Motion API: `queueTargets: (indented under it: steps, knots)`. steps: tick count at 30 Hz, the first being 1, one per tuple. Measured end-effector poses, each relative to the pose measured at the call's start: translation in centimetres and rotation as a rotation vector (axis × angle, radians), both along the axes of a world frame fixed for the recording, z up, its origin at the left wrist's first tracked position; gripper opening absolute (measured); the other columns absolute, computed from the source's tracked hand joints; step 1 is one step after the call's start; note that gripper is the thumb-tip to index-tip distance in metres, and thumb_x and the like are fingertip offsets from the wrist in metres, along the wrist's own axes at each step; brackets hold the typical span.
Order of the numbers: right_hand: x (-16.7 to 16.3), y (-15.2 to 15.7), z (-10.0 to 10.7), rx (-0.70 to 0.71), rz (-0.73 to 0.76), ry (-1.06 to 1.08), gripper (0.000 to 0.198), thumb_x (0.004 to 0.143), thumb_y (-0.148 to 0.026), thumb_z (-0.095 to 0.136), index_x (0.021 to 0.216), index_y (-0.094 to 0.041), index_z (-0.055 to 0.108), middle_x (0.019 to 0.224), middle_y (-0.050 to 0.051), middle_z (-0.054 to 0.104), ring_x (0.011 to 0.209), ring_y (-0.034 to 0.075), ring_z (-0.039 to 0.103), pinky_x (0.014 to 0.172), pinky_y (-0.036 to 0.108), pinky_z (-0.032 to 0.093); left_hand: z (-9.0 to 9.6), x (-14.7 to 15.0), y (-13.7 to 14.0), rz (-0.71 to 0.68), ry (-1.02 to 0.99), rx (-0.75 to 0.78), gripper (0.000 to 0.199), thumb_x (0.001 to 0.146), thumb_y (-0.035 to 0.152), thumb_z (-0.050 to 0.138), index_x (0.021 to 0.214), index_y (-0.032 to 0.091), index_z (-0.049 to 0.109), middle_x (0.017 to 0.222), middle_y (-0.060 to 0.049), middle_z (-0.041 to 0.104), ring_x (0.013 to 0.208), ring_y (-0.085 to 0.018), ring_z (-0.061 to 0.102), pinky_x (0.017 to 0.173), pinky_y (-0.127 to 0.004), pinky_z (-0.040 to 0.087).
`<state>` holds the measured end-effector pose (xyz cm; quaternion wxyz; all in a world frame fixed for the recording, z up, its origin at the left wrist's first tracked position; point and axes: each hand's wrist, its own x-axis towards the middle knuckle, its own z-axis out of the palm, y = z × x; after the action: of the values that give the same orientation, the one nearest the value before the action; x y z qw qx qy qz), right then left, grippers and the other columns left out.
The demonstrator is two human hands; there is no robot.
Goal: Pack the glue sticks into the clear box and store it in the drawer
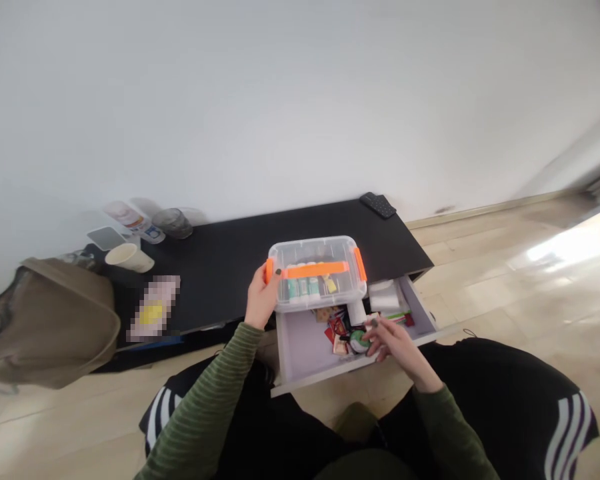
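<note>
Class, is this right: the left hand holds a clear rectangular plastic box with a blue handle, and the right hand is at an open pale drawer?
The handle is orange, not blue, as the head view shows. The left hand does hold the plastic box.

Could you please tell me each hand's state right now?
Left hand: closed on the clear box's left end.
Right hand: partly curled over the open drawer; cannot tell whether it holds anything.

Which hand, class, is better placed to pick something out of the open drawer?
Probably the right hand: it reaches over the drawer, close to the small items, while the left hand has its grip on the clear box.
</note>
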<state>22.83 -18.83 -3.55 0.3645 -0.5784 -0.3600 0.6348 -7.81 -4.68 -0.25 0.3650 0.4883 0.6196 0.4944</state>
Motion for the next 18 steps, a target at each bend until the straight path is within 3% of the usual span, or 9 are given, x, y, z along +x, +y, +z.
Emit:
queueTargets:
  steps: [3, 8, 10, 14, 18]
  knots:
    - [0.3, 1.7, 1.3, 0.073, -0.122, -0.052, 0.062, 0.087, -0.066, 0.05, 0.129, -0.021, 0.05, 0.089, 0.005, 0.07, 0.06, 0.016, 0.067, 0.046, 0.025, 0.051, 0.0, 0.8, -2.9, -0.096, 0.009, -0.015, 0.054, 0.087, 0.045, 0.06, 0.133, 0.017, 0.058, 0.133, -0.012, 0.063, 0.122, -0.025, 0.059, 0.108, -0.041, 0.043]
    - [0.6, 1.1, 1.0, 0.211, 0.01, -0.512, 0.059, 0.089, -0.066, 0.048, 0.123, -0.018, 0.057, 0.096, 0.009, 0.071, 0.091, 0.028, 0.068, 0.077, 0.036, 0.054, -1.5, 2.6, -9.4, -0.146, 0.077, -0.07, 0.06, 0.092, 0.045, 0.056, 0.145, 0.02, 0.046, 0.145, -0.012, 0.055, 0.133, -0.024, 0.053, 0.113, -0.038, 0.04]
    - [1.4, 0.6, 0.7, 0.243, 0.078, -0.594, 0.061, 0.089, -0.065, 0.049, 0.127, -0.018, 0.056, 0.104, 0.01, 0.072, 0.101, 0.031, 0.067, 0.086, 0.038, 0.051, -2.5, 2.9, -11.9, -0.136, 0.102, -0.072, 0.061, 0.093, 0.045, 0.054, 0.147, 0.02, 0.042, 0.146, -0.012, 0.055, 0.133, -0.025, 0.053, 0.113, -0.039, 0.04]
    - [3.4, 0.7, -0.3, 0.225, 0.239, -0.657, 0.058, 0.089, -0.066, 0.049, 0.121, -0.018, 0.058, 0.098, 0.01, 0.073, 0.094, 0.03, 0.067, 0.081, 0.035, 0.05, -4.9, 3.0, -15.3, -0.217, 0.14, -0.076, 0.066, 0.092, 0.046, 0.055, 0.15, 0.02, 0.036, 0.146, -0.014, 0.054, 0.134, -0.027, 0.053, 0.112, -0.041, 0.042]
    - [3.6, 2.1, -2.2, 0.13, 0.358, -0.764, 0.052, 0.091, -0.062, 0.047, 0.112, -0.016, 0.06, 0.095, 0.012, 0.072, 0.089, 0.029, 0.067, 0.075, 0.033, 0.047, -8.5, 2.9, -16.3, -0.244, 0.102, -0.176, 0.068, 0.092, 0.046, 0.053, 0.15, 0.016, 0.036, 0.148, -0.017, 0.052, 0.136, -0.027, 0.051, 0.113, -0.04, 0.04]
